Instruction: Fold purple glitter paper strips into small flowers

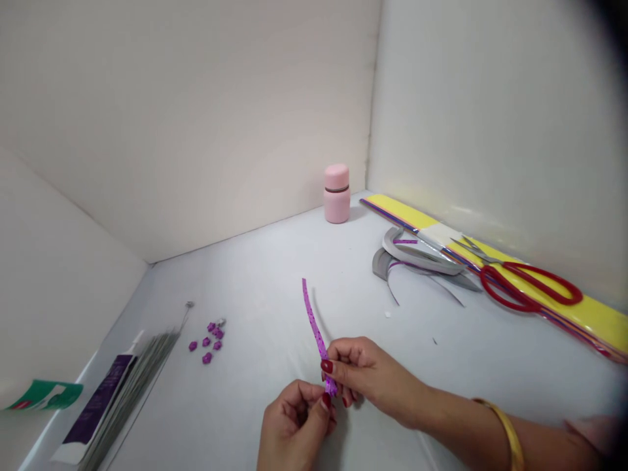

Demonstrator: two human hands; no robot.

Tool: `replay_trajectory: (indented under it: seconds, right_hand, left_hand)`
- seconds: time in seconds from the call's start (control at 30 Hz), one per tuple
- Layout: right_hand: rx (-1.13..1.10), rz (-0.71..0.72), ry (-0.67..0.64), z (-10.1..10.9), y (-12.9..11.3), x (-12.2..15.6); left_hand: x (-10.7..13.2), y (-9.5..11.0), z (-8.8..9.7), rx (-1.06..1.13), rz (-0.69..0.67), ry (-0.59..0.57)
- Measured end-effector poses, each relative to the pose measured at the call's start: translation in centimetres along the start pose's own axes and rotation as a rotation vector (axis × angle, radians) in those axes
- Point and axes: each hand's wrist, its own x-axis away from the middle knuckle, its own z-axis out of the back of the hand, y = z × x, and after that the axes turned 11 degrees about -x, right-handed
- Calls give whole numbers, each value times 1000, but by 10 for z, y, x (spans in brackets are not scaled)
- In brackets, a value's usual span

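Note:
Near the bottom middle, a narrow purple paper strip [313,316] with dark specks is pinched between both hands. Its lower end is folded into a small knot-like bundle at the fingertips, and its long tail stands up and leans left. My right hand [366,366] is closed on the strip just above the folded end. From the lower left, my left hand [297,422] pinches the folded end between thumb and finger. The fingers partly hide the fold. Several small purple paper stars [207,342] lie on the table to the left, with a little silvery piece among them.
Far left lie a bundle of thin wires [135,392] and a purple-and-white tube [101,399]. A pink flask [337,194] stands by the back wall. To the right, grey paper strips [417,258] lie beside red-handled scissors [530,288], which rest on a long yellow pack [402,208].

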Motion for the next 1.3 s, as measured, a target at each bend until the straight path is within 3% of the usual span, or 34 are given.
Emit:
replay_trajectory:
  seconds: [0.3, 0.53, 0.83, 1.03, 1.3]
  right_hand:
    - [-59, -31, -19, 1, 3, 0]
    - [-50, -45, 5, -3, 1, 1]
    - [-50, -26, 25, -4, 2, 2]
    - [-63, -26, 35, -5, 0, 1]
    - [-27, -6, 38, -2, 0, 2]
  left_hand:
    - [2, 2, -4, 63, -32, 50]
    - [7, 6, -5, -49, -113, 159]
    - [5, 1, -5, -49, -74, 222]
    - [7, 5, -5, -103, -69, 200]
    - [6, 5, -6, 28, -23, 149]
